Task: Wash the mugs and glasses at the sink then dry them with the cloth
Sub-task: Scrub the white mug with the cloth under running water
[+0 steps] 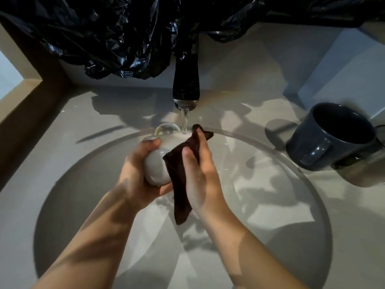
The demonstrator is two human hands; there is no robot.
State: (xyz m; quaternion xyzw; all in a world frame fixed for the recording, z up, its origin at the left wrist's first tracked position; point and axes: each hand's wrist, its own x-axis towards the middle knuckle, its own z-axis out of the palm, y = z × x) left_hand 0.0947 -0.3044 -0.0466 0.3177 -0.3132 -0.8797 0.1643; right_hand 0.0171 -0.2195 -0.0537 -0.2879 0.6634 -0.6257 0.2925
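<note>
Over the round sink basin, my left hand grips a white mug, its rounded side towards me. My right hand presses a dark brown cloth against the mug's right side, and the cloth's lower end hangs down between my wrists. The black faucet runs a thin stream of water just behind the mug and cloth. A dark blue mug stands on the counter at the right, handle towards the basin.
Crumpled black plastic sheeting covers the wall behind the faucet. A round clear piece sits at the basin's back rim. A wooden ledge runs along the left. White boxes stand behind the blue mug.
</note>
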